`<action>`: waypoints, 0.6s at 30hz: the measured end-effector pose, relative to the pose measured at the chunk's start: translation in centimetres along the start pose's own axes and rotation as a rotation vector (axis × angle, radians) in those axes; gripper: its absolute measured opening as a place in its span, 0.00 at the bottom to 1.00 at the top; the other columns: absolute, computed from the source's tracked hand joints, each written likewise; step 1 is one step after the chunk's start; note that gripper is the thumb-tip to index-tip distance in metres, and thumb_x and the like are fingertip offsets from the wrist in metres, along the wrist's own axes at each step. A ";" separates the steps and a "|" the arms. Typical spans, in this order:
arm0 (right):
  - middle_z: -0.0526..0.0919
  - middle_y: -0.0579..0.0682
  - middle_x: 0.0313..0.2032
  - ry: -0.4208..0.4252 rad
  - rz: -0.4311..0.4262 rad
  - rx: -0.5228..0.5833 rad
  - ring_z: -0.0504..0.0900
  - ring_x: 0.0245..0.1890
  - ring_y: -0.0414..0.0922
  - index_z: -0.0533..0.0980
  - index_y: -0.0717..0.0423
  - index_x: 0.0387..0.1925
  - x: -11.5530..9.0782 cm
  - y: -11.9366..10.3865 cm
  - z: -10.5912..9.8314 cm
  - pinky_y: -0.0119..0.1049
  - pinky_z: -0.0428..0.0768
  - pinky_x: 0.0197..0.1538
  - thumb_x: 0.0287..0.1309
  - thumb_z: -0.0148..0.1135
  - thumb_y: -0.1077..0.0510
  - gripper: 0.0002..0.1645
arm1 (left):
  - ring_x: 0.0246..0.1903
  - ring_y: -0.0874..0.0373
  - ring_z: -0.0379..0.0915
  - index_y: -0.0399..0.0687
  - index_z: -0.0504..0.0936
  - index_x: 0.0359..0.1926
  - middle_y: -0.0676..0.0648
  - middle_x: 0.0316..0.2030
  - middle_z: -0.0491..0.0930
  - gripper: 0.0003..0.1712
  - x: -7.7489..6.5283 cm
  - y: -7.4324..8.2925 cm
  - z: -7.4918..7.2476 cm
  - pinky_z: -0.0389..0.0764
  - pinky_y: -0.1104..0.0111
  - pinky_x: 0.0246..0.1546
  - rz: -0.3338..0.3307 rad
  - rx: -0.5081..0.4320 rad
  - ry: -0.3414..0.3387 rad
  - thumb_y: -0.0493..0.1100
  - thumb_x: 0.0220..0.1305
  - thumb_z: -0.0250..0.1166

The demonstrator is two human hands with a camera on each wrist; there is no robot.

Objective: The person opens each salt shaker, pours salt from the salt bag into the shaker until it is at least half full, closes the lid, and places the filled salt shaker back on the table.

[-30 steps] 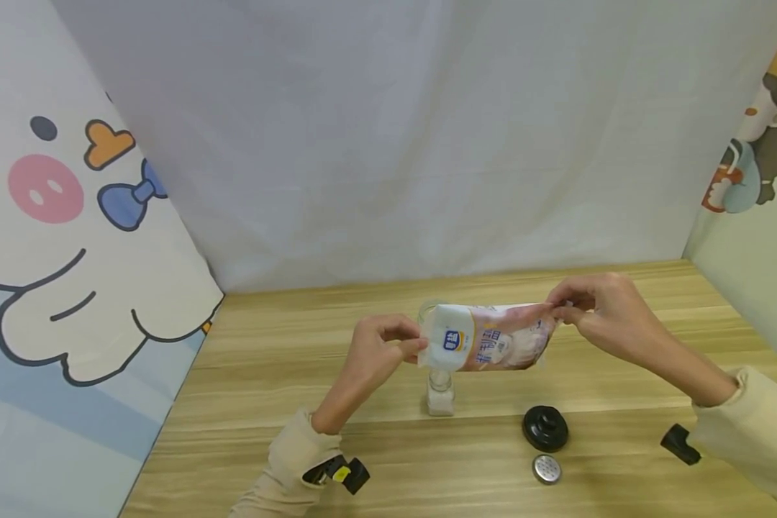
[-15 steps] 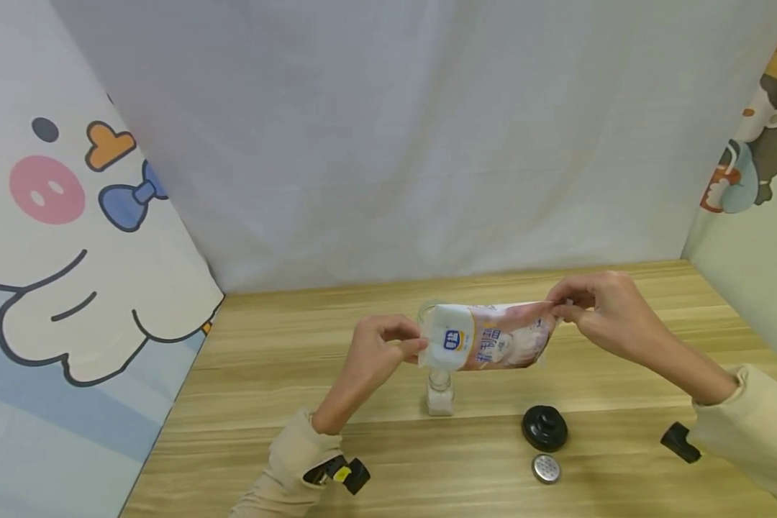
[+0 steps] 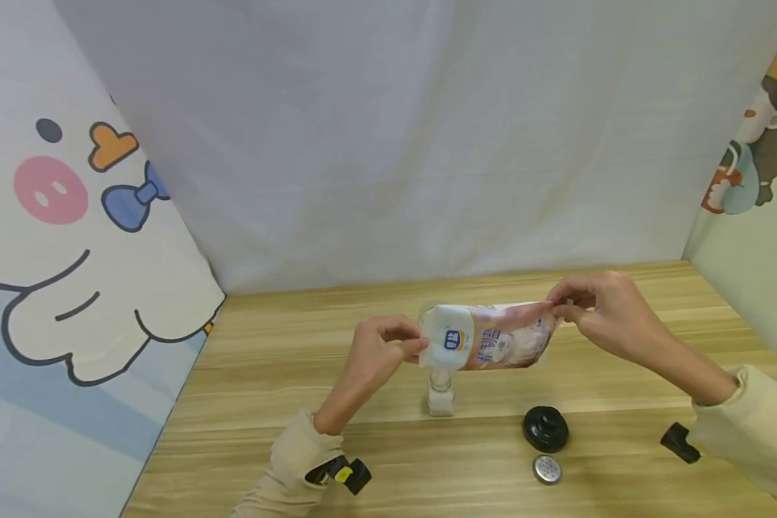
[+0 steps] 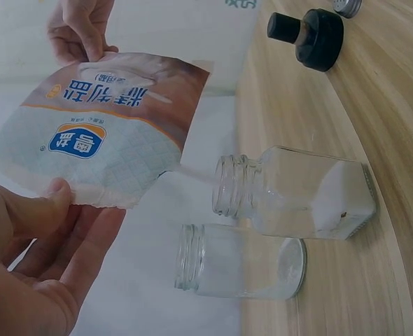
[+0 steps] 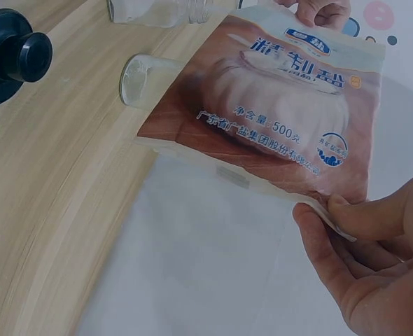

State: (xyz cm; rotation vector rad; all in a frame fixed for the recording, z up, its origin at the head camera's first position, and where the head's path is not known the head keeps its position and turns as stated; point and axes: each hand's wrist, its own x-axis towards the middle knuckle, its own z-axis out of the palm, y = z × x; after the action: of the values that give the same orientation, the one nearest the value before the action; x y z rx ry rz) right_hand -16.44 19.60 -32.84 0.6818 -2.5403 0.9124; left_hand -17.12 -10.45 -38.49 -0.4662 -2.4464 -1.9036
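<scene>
Both hands hold up a salt bag [image 3: 485, 338], white and blue at one end and brown-pink at the other. My left hand [image 3: 378, 352] pinches its pale end, and my right hand [image 3: 611, 316] pinches a corner of the brown end, raised slightly higher. In the left wrist view, a thin pale stream runs from the bag's lower corner to the mouth of a square glass jar [image 4: 290, 185]. White salt [image 4: 339, 196] lies in the bottom of that jar. A round glass jar [image 4: 227, 262] stands beside it, with some white matter at its base.
A black knobbed lid [image 3: 545, 429] lies on the wooden table [image 3: 285, 467] to the right of the square jar. Close to it is a silver perforated cap [image 3: 547, 469]. A pale cloth [image 3: 395, 144] hangs behind the table, with a cartoon-printed panel [image 3: 103, 288] at the left.
</scene>
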 end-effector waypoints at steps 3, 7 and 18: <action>0.83 0.46 0.25 0.007 -0.005 0.000 0.80 0.22 0.38 0.82 0.55 0.24 0.0 0.0 0.0 0.27 0.77 0.24 0.44 0.64 0.77 0.14 | 0.29 0.55 0.81 0.40 0.83 0.26 0.45 0.29 0.83 0.04 0.0 0.0 0.0 0.86 0.63 0.28 0.003 -0.002 0.005 0.30 0.54 0.68; 0.83 0.46 0.25 0.010 -0.008 -0.004 0.79 0.22 0.38 0.82 0.55 0.24 0.0 0.0 0.0 0.27 0.77 0.24 0.44 0.65 0.76 0.14 | 0.29 0.55 0.81 0.40 0.83 0.26 0.45 0.28 0.83 0.04 0.0 -0.1 0.0 0.86 0.63 0.27 0.003 0.003 0.008 0.30 0.53 0.69; 0.83 0.46 0.26 0.008 0.007 -0.005 0.79 0.23 0.38 0.82 0.55 0.25 0.0 -0.2 0.0 0.27 0.77 0.24 0.45 0.65 0.76 0.13 | 0.29 0.55 0.81 0.39 0.83 0.26 0.45 0.28 0.83 0.03 0.0 -0.1 0.0 0.85 0.64 0.27 0.011 0.006 0.006 0.30 0.54 0.68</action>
State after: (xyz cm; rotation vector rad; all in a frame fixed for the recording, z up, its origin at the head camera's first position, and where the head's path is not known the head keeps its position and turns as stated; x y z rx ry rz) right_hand -16.32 19.50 -32.76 0.6670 -2.5383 0.9097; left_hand -17.11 -10.48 -38.63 -0.4723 -2.4398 -1.8906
